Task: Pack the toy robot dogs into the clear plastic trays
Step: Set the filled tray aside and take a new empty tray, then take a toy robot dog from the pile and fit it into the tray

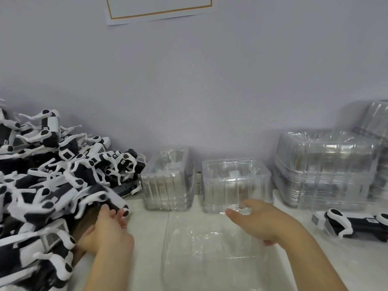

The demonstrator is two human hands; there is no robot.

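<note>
I'm at the pick-up: my left hand [109,225] grips a toy dog [105,198] at the pile's edge; my right hand [258,223], fingers relaxed, steadies the empty tray [210,255] beneath it. Next, the dog must cross rightward into it.

Two bare forearms rise from the bottom edge — no sleeve, cuff, watch, or band shows on either one. The left hand [109,229] and the right hand [260,222] wear no gloves and no rings. The fingers [233,213] are slim, with short, plain nails — unpainted as far as the blur allows.
</note>
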